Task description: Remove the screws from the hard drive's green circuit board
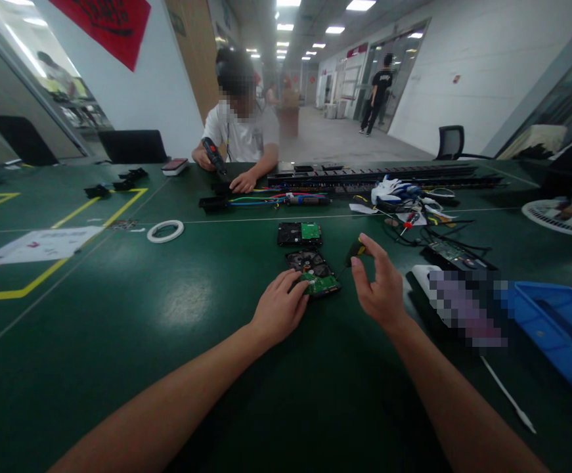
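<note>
A hard drive (314,271) with a green circuit board lies upside down on the green table (132,328) in front of me. My left hand (280,309) rests on its near left corner, fingers curled against it. My right hand (380,286) is raised just right of the drive and pinches a small black and yellow screwdriver (354,249), whose tip points down toward the drive. A second hard drive (299,233) lies a little farther away.
A blue tray (561,332) and a white stick (507,394) sit at my right. Cables, tools and white gloves (394,190) lie behind. A tape ring (165,230) and paper (44,243) are left. A person across the table holds an electric screwdriver (214,155).
</note>
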`<control>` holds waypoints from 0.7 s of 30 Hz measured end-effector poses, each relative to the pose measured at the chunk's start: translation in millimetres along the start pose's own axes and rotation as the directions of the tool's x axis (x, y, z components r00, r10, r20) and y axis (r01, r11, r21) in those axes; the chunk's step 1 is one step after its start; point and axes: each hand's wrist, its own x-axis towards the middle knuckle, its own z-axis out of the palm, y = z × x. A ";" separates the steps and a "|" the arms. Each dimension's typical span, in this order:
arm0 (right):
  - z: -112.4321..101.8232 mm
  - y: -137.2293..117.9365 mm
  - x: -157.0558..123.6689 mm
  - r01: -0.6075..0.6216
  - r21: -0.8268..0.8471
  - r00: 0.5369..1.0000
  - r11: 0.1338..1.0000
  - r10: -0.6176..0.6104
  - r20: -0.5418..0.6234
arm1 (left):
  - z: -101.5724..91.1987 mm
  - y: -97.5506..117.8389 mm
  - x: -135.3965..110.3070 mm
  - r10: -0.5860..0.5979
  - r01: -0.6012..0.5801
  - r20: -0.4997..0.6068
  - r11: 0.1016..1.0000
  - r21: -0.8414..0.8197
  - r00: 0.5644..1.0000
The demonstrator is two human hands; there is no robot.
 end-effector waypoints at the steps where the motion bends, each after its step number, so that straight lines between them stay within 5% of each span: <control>1: 0.1 -0.2 0.1 -0.008 0.003 1.000 1.000 0.008 -0.009 | 0.1 -0.1 0.0 0.003 -0.003 0.004 1.000 0.001 1.000; 21: 1.4 2.0 -0.2 0.001 -0.006 0.996 1.000 -0.001 -0.086 | -0.9 1.3 0.8 0.004 -0.004 -0.001 1.000 -0.003 1.000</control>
